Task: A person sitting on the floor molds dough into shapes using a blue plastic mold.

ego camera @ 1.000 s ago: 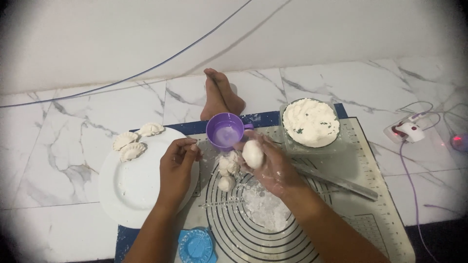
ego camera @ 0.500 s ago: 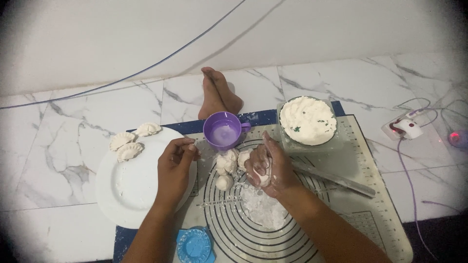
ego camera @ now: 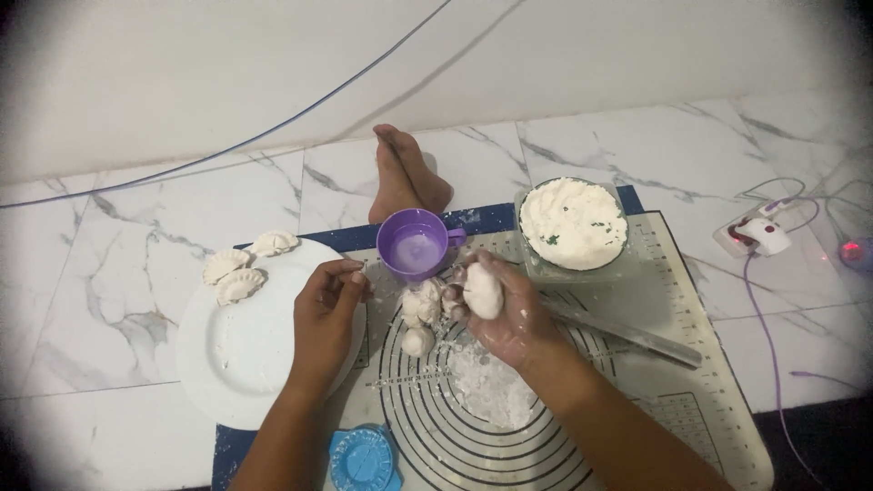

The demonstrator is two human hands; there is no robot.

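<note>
The right hand [ego camera: 496, 305] cups a dough ball [ego camera: 483, 291] over the mat [ego camera: 691, 400], palm floury. The left hand [ego camera: 329, 305] rests curled on the edge of a white plate [ego camera: 245, 364] bearing three dumplings [ego camera: 238, 268]. Between the hands lie more dough lumps [ego camera: 420, 314], just below a purple cup [ego camera: 416, 244]. A bowl [ego camera: 573, 223] of white filling sits beside it.

A single head-worn camera looks steeply down from above and behind the hands, close enough that the forearms enter from the bottom edge. It faces forward over the baking mat [ego camera: 637, 364] toward the wall [ego camera: 273, 64] beyond the hands.
</note>
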